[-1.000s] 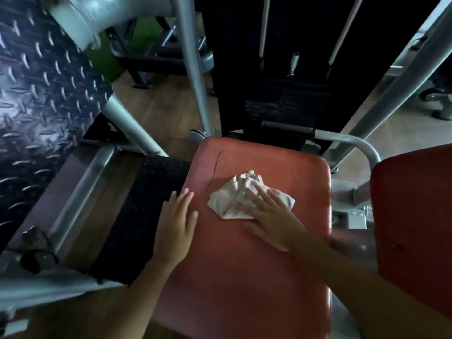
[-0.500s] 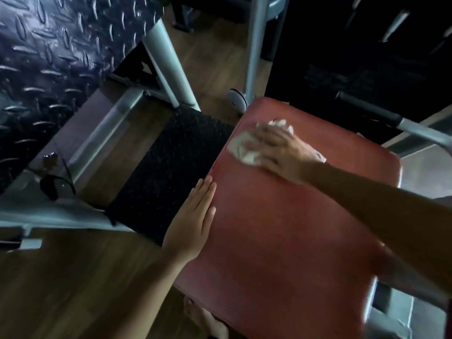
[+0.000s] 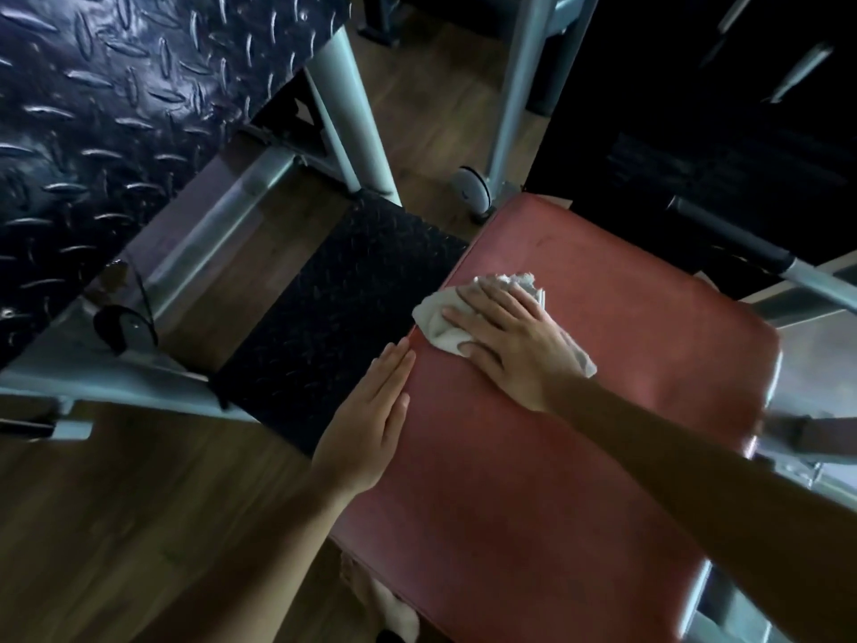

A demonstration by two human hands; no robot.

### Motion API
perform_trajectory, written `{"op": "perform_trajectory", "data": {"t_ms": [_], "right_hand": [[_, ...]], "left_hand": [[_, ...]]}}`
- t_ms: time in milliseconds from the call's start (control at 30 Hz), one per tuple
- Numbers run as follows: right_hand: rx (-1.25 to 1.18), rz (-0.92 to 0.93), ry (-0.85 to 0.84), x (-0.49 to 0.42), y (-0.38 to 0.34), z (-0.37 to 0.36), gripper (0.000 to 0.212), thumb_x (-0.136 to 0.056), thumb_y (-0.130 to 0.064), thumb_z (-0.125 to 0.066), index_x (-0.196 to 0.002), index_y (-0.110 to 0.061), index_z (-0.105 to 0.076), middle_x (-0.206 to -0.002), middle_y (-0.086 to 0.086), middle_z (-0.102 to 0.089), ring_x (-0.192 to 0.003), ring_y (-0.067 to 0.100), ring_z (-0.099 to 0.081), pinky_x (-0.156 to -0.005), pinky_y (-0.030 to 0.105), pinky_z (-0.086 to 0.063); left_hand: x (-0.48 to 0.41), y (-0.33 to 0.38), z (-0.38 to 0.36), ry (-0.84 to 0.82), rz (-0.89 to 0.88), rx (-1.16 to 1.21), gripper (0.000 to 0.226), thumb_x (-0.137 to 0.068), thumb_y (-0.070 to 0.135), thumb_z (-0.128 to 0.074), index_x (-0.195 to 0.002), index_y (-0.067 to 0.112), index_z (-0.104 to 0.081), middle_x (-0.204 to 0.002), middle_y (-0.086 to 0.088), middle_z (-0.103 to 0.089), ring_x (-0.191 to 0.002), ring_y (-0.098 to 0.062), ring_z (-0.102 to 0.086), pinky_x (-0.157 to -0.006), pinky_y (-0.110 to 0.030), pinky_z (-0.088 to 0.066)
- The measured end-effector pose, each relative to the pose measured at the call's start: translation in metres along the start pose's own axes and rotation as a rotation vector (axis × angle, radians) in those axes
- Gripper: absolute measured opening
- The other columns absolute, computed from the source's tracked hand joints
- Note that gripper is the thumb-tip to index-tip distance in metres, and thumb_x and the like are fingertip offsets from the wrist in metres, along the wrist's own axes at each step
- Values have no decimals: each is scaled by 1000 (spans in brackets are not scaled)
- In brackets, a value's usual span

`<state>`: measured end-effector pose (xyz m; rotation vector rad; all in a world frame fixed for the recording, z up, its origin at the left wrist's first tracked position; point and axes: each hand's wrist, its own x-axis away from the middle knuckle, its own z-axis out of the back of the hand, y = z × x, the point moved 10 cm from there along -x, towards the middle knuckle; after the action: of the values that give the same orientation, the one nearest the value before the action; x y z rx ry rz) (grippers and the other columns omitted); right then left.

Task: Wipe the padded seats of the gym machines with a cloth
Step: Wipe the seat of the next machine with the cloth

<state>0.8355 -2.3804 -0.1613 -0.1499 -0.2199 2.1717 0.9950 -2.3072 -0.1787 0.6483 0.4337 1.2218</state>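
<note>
A red padded seat (image 3: 579, 457) fills the middle and right of the view. A crumpled white cloth (image 3: 436, 320) lies on the seat near its left edge. My right hand (image 3: 505, 336) presses flat on the cloth with fingers spread and straight, covering most of it. My left hand (image 3: 366, 424) rests flat on the seat's left edge, fingers straight and together, just below the cloth and apart from it.
A black textured footplate (image 3: 334, 308) sits left of the seat. Grey steel frame tubes (image 3: 352, 123) and a diamond-plate panel (image 3: 116, 109) stand at upper left. A black-gripped handle bar (image 3: 732, 239) runs behind the seat. A bare foot (image 3: 385, 610) stands on the wooden floor (image 3: 116, 526).
My right hand has slid the cloth from the seat's middle to its far left corner, then back toward me along the left edge. My left hand has stayed on the seat's left edge.
</note>
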Motion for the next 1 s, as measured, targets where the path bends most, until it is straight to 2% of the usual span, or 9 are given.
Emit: {"op": "perform_trajectory", "data": {"t_ms": [67,167,267,367,467,567,700,800,1000], "right_hand": [[32,8,-4,-17,28,3,50,-106,-47,-31,-154,-33,-39,-164,-1,-29,-154,22,-19,-126,44,-13],[-18,-254,93,-43,94,20,54,-103,-49,-31,-151,-30,-43,-162,2,-34,-153,25,-24,-126,43,-12],[-80,-399,157,-43,109,24,52,-105,-46,-34,-152,-24,-44,-160,5,-38,-153,24,-24,-126,42,-9],[-114,-356,243,-3,63,25,50,-106,-42,-38,-148,-18,-49,-156,8,-44,-150,26,-31,-124,48,-18],[-110,-169,185,44,16,10,48,-105,-39,-45,-149,-20,-48,-159,3,-40,-151,22,-30,-125,47,-19],[-51,-29,112,40,37,12,47,-105,-38,-45,-150,-23,-48,-158,-1,-39,-150,21,-32,-124,46,-22],[-100,-322,189,-16,118,37,48,-104,-39,-44,-149,-23,-47,-154,6,-47,-145,26,-39,-122,39,-20],[-99,-486,240,-32,132,36,51,-104,-41,-39,-150,-21,-47,-153,5,-49,-146,25,-36,-122,37,-15],[-103,-408,269,16,61,20,48,-106,-38,-40,-149,-18,-49,-153,3,-49,-148,25,-35,-125,44,-16]], "left_hand": [[-1,1,-1,2,-16,-19,50,-108,26,-30,-157,15,-28,-166,6,-22,-154,-7,-15,-126,-27,-15],[0,1,-2,6,-32,-37,50,-108,26,-28,-157,13,-28,-167,5,-21,-155,-9,-14,-126,-30,-15],[0,1,-2,9,-34,-47,50,-109,25,-28,-157,12,-28,-167,4,-21,-155,-8,-12,-126,-29,-13],[0,1,-2,5,-34,-45,50,-108,25,-28,-157,12,-28,-167,4,-21,-155,-8,-12,-126,-29,-13],[1,-1,-3,-1,-41,-49,50,-108,26,-28,-157,13,-27,-167,5,-20,-155,-9,-12,-127,-30,-12],[1,-2,-5,-7,-44,-55,50,-108,25,-28,-157,14,-26,-167,5,-20,-155,-9,-11,-126,-29,-12],[-1,0,-6,-7,-63,-65,50,-109,24,-25,-157,12,-25,-167,1,-20,-155,-9,-11,-127,-30,-13],[-1,-1,-6,-6,-59,-64,50,-109,22,-26,-157,10,-26,-167,1,-20,-155,-10,-11,-127,-30,-13],[0,1,-4,10,-59,-59,49,-109,23,-28,-157,12,-28,-167,3,-20,-155,-8,-11,-127,-33,-15]]}}
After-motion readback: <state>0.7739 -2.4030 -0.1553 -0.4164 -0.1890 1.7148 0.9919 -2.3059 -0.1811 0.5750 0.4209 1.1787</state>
